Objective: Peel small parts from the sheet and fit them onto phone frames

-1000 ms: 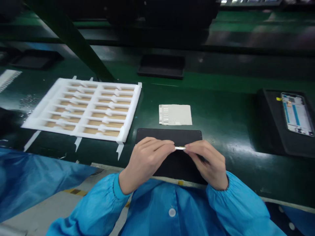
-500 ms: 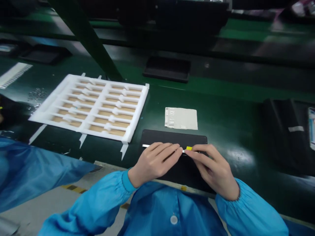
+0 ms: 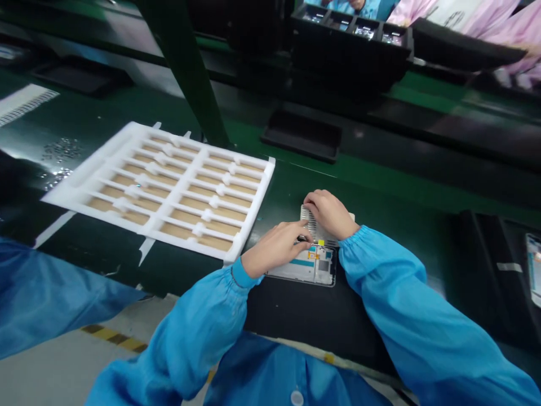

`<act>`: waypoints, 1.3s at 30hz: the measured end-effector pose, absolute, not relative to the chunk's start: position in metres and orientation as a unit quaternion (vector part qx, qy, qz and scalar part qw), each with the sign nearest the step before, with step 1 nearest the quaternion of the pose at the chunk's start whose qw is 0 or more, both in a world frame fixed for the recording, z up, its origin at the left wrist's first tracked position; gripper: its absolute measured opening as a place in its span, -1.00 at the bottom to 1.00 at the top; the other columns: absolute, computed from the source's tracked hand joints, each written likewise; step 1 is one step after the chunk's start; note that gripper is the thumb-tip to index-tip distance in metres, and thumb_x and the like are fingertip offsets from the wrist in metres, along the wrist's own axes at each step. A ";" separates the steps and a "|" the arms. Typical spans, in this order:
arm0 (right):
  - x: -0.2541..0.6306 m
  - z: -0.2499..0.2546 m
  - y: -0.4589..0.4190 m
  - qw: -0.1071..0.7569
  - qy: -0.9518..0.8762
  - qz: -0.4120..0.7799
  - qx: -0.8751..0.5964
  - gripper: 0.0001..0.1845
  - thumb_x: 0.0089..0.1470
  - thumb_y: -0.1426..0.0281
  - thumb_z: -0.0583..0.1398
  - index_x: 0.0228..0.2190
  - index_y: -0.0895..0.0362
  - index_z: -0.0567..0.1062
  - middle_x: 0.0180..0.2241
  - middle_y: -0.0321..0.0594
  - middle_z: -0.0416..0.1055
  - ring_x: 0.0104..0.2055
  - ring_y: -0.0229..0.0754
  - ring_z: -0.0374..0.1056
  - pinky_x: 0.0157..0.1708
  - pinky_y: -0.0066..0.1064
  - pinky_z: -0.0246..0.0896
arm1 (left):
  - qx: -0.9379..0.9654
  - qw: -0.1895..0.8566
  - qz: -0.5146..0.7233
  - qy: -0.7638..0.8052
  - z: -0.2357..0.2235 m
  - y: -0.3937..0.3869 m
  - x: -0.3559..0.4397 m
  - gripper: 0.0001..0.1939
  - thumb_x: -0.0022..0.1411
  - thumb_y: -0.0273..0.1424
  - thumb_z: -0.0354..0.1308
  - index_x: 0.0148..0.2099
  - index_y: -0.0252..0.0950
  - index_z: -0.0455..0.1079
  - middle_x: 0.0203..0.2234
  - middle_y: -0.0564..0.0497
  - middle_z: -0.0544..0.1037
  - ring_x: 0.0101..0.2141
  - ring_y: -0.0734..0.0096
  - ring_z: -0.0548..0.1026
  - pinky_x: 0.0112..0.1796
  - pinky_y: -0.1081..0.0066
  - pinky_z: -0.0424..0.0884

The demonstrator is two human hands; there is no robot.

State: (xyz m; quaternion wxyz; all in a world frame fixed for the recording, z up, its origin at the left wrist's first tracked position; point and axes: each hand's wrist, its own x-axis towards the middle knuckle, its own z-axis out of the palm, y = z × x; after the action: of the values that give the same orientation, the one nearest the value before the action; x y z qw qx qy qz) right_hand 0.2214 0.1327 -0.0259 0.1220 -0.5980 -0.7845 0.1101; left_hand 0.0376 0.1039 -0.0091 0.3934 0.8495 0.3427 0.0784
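1. Lying on the black mat (image 3: 313,321), the phone frame (image 3: 302,275) shows its inner side upward, with a yellow tab (image 3: 321,243) at its far edge.
2. Left hand (image 3: 279,245): touching the frame's far edge, thumb and fingers slightly parted; whether they pinch anything cannot be told.
3. Right hand (image 3: 332,214): fingers bent down over the pale card (image 3: 325,235) just beyond the frame; the fingertips are obscured, so their grip cannot be told.
4. Handling, as judged: light fingertip contact suits the card's narrow strips (image 3: 310,223), sparing neighbouring ones; the left hand should steady the frame by its rim, without pressing the interior.
5. Surroundings: a white foam tray (image 3: 107,155) to the left, with loose small parts (image 3: 61,149) beyond its left side; a shallow black tray (image 3: 302,135) behind; another phone frame (image 3: 535,265) at the far right.
6. Obstruction: the right hand covers much of the card; the right sleeve (image 3: 380,265) lies close beside the frame, probably liable to brush it.
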 end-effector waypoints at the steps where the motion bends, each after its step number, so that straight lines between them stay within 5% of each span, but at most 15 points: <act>1: 0.221 -0.026 0.133 0.111 -0.792 0.108 -0.591 -0.85 0.22 0.54 0.12 -0.36 0.17 0.47 -0.32 -0.10 0.44 -0.21 -0.04 0.31 -0.23 -0.29 0.12 | 0.847 0.401 0.076 0.340 -0.009 0.104 0.038 -0.84 0.35 -0.35 0.10 -0.16 -0.17 0.52 -0.01 -0.02 0.57 0.21 0.06 0.34 -0.02 0.29 0.42; 10: 0.222 -0.032 0.131 0.165 -0.802 0.128 -0.560 -0.87 0.18 0.51 0.08 -0.41 0.13 0.34 -0.32 -0.08 0.40 -0.22 -0.04 0.27 -0.20 -0.24 0.11 | 0.842 0.405 0.071 0.350 -0.012 0.104 0.040 -0.83 0.34 -0.40 0.08 -0.19 -0.18 0.52 -0.15 0.01 0.63 0.06 0.09 0.50 -0.04 0.25 0.41; 16: 0.247 -0.029 0.144 0.387 -0.657 0.154 -0.628 -0.84 0.30 0.39 -0.06 -0.29 0.10 0.28 -0.29 -0.14 0.44 -0.27 -0.19 0.40 -0.25 -0.30 0.34 | 0.838 0.398 0.072 0.365 -0.006 0.101 0.038 -0.87 0.32 -0.40 0.15 -0.17 -0.19 0.53 0.14 -0.02 0.46 0.09 0.08 0.48 0.00 0.23 0.43; 19: 0.260 -0.013 0.128 0.547 -0.525 0.218 -0.614 -0.90 0.18 0.34 0.15 -0.35 0.10 0.34 -0.33 -0.22 0.48 -0.34 -0.24 0.42 -0.26 -0.32 0.39 | 0.839 0.383 0.098 0.373 0.000 0.093 0.034 -0.88 0.31 -0.42 0.16 -0.17 -0.20 0.53 0.26 -0.03 0.30 0.05 0.10 0.51 -0.09 0.28 0.49; 22: 0.265 0.006 0.093 0.596 -0.465 0.253 -0.604 -0.79 0.00 0.36 0.34 -0.36 0.10 0.40 -0.39 -0.28 0.49 -0.38 -0.25 0.44 -0.31 -0.36 0.41 | 0.862 0.329 0.148 0.357 0.004 0.077 0.030 -0.83 0.36 -0.42 0.11 -0.09 -0.21 0.52 0.24 -0.03 0.33 0.05 0.14 0.52 -0.04 0.25 0.49; 28: 0.241 0.037 0.001 0.542 -0.521 0.306 -0.585 -0.72 -0.06 0.44 0.42 -0.32 0.10 0.45 -0.40 -0.28 0.53 -0.33 -0.20 0.51 -0.30 -0.42 0.47 | 0.906 0.173 0.277 0.271 0.006 0.034 0.014 -0.82 0.39 -0.47 0.08 -0.01 -0.29 0.43 -0.09 0.04 0.62 -0.14 0.33 0.61 -0.15 0.34 0.50; 35: 0.208 0.047 -0.047 0.376 -0.694 0.242 -0.564 -0.67 0.15 0.52 0.29 -0.06 0.08 0.41 -0.27 -0.31 0.54 -0.21 -0.26 0.51 -0.15 -0.48 0.42 | 0.897 0.153 0.310 0.274 0.007 0.011 -0.003 -0.82 0.36 -0.47 0.14 0.00 -0.30 0.41 -0.11 0.03 0.62 -0.13 0.41 0.59 -0.14 0.41 0.46; 39: 0.204 0.053 -0.041 0.312 -0.761 0.170 -0.542 -0.76 0.18 0.53 0.25 -0.09 0.13 0.46 -0.26 -0.25 0.53 -0.22 -0.21 0.47 -0.19 -0.40 0.40 | 0.888 0.142 0.336 0.279 0.005 0.011 -0.002 -0.84 0.34 -0.49 0.17 -0.04 -0.30 0.43 -0.16 0.04 0.64 -0.18 0.40 0.61 -0.17 0.41 0.47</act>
State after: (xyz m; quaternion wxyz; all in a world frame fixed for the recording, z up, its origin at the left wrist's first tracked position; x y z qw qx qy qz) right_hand 0.2036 -0.0413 0.0527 0.3121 -0.5422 -0.7614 0.1699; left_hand -0.0018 0.0105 0.0045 0.1424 0.8882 0.2792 0.3359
